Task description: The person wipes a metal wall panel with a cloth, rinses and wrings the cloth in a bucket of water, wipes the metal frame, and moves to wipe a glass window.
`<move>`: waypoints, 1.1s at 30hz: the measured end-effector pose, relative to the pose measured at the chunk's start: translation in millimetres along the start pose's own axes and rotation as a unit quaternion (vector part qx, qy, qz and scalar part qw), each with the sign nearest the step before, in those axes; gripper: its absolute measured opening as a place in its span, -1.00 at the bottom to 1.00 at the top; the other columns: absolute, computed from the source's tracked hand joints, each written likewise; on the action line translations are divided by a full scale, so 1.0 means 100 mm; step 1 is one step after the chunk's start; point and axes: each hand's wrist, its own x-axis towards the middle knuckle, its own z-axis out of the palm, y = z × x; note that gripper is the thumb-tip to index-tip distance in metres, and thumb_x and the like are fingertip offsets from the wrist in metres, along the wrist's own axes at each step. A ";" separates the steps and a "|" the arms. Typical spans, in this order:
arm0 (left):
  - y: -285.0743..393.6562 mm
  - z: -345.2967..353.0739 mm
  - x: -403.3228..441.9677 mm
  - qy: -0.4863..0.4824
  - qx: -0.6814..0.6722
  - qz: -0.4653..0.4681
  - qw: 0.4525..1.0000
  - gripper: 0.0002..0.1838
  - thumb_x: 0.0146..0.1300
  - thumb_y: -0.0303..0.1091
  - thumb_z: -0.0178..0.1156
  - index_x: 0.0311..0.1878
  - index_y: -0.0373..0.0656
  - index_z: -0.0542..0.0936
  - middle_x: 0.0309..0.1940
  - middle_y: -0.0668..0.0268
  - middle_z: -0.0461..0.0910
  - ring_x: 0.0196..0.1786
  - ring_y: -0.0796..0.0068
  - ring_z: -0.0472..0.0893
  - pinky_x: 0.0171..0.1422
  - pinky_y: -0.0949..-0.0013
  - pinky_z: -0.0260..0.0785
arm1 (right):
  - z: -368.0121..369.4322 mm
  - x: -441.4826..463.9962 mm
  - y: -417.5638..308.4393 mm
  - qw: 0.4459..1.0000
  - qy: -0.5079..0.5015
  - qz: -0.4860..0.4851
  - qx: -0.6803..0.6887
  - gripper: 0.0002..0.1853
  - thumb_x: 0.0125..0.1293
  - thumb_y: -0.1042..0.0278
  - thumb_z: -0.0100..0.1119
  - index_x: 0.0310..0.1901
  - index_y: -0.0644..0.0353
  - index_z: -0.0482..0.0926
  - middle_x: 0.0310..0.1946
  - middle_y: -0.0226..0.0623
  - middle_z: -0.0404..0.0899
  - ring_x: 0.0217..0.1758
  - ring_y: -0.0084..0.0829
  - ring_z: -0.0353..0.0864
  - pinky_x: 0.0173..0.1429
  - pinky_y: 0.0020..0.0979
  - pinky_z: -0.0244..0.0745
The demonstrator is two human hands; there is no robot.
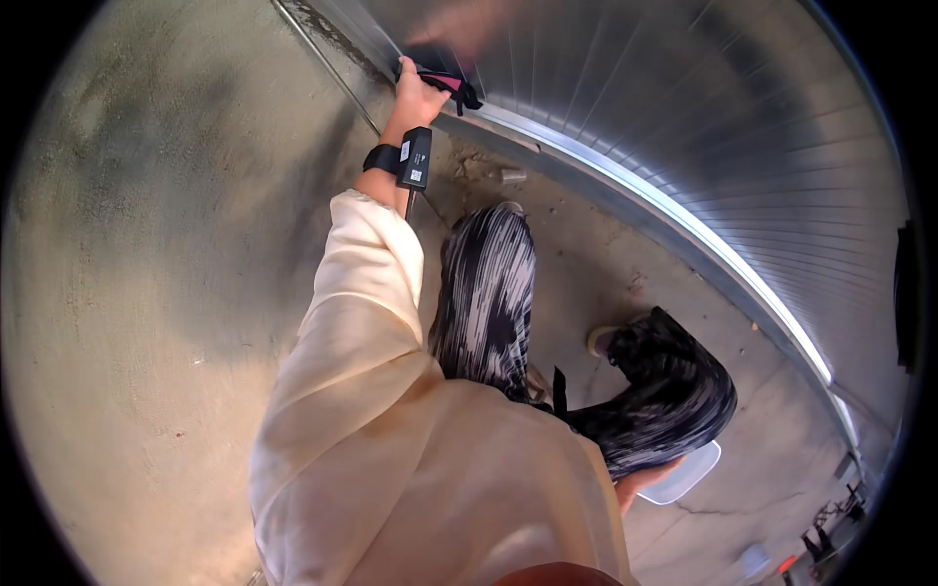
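My left hand [422,96] reaches far forward, closed on a black-and-pink cloth item [447,84] against the foot of the shiny metal wall. A black band with a small box [413,158] is round that wrist. Low on the right, my right hand [645,477] holds the edge of a whitish, translucent plastic container [689,474]. My bent knee and patterned trouser leg [674,391] hide part of that hand and of the container.
The ribbed metal wall [625,88] curves along the front and right, above a ledge. A thin metal rod [327,63] lies at the upper left. Near my knee is a small clear object [512,177]. Assorted items, one orange [787,565], are at the lower right.
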 end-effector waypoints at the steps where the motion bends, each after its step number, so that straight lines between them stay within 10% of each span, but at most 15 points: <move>1: -0.07 -0.04 0.05 -0.001 0.001 -0.001 1.000 -0.15 0.25 0.35 -0.25 0.39 -0.14 0.02 0.43 0.22 -0.03 0.44 0.18 0.01 0.45 -0.06 -0.32 | -0.01 0.01 0.03 1.000 0.002 0.001 0.000 -0.44 0.46 0.14 -0.48 0.26 0.45 0.19 0.24 0.00 0.26 0.26 -0.20 0.28 0.36 -0.27 0.13; 7: -0.17 0.16 0.01 0.057 -0.018 -0.006 0.998 -0.18 0.28 0.34 -0.31 0.42 -0.05 -0.04 0.45 0.27 -0.08 0.48 0.25 -0.08 0.45 -0.10 -0.46 | -0.01 0.03 0.04 0.999 -0.020 -0.035 0.019 -0.42 0.45 0.10 -0.46 0.25 0.47 0.20 0.23 -0.02 0.28 0.25 -0.23 0.30 0.34 -0.28 0.15; 17: 0.67 1.43 -1.47 -0.141 0.004 0.058 0.988 -0.24 0.36 0.21 -0.34 0.39 -0.21 -0.06 0.42 0.14 -0.06 0.46 0.16 -0.03 0.43 -0.16 -0.28 | -0.05 0.12 0.17 0.995 -0.065 0.004 0.081 -0.41 0.45 0.06 -0.39 0.23 0.46 0.25 0.16 -0.10 0.38 0.18 -0.28 0.36 0.31 -0.36 0.17; 19: 0.88 1.59 -1.52 -0.252 -0.026 0.056 0.966 -0.40 0.38 0.16 -0.29 0.17 -0.14 0.35 0.13 0.20 0.43 0.17 0.28 0.38 0.23 0.05 0.16 | -0.05 0.07 0.10 0.995 -0.063 0.000 0.073 -0.42 0.46 0.07 -0.39 0.24 0.44 0.25 0.17 -0.10 0.37 0.19 -0.29 0.35 0.32 -0.35 0.16; 26: 0.88 1.71 -1.54 -0.258 0.025 0.077 0.963 -0.35 0.38 0.20 -0.42 0.16 -0.16 0.35 0.14 0.22 0.42 0.16 0.23 0.38 0.27 0.02 0.11 | -0.10 0.12 0.22 0.994 -0.082 -0.026 0.070 -0.43 0.46 0.08 -0.41 0.25 0.42 0.24 0.21 -0.12 0.32 0.24 -0.29 0.30 0.34 -0.35 0.12; 29: 0.46 1.38 -1.03 -0.155 0.005 0.006 0.988 -0.20 0.36 0.21 -0.36 0.41 -0.23 -0.18 0.45 0.12 -0.21 0.48 0.15 -0.14 0.46 -0.13 -0.36 | -0.06 0.13 0.20 0.994 -0.068 -0.002 0.089 -0.42 0.46 0.06 -0.41 0.26 0.42 0.23 0.22 -0.11 0.31 0.24 -0.28 0.29 0.35 -0.35 0.10; 33: 0.01 0.98 -0.64 -0.082 -0.012 -0.053 0.995 -0.19 0.34 0.26 -0.38 0.43 -0.14 -0.21 0.46 0.17 -0.25 0.50 0.18 -0.24 0.46 -0.11 -0.42 | -0.06 0.11 0.17 0.996 -0.042 0.026 0.080 -0.39 0.45 0.03 -0.43 0.27 0.42 0.21 0.23 -0.10 0.30 0.25 -0.27 0.28 0.36 -0.33 0.08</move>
